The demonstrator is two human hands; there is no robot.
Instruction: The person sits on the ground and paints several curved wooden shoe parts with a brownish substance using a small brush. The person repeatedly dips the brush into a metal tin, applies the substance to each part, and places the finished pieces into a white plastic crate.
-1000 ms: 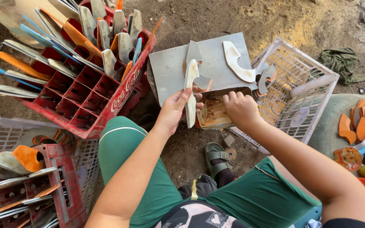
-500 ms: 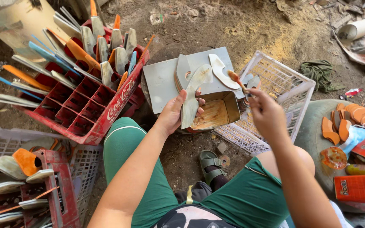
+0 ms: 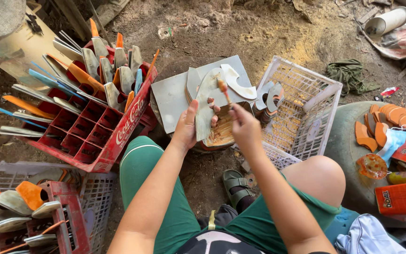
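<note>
Red crate (image 3: 95, 141) at left, stacked with sole pieces; white basket (image 3: 306, 108) at right. Between them a grey board (image 3: 172, 96) over an open glue tin (image 3: 222, 134). Left hand (image 3: 189, 124) clamps a pale shoe sole (image 3: 206, 106) upright, thumb across its lower half. Right hand (image 3: 243, 124) pinches a small brush (image 3: 222, 89), its tip touching the sole's upper part

Sole piece (image 3: 206, 106): I see a pale grey, flat, shoe-sole-shaped cut-out, held upright and slightly tilted in my left hand (image 3: 190, 126), thumb across its lower edge.
Brush (image 3: 223, 89): I hold a thin stick with an orange-brown, glue-wet tip in my right hand (image 3: 243, 126); the tip touches the sole piece's upper face.
Glue tin (image 3: 222, 131): open, with amber contents, directly beneath both.
</note>
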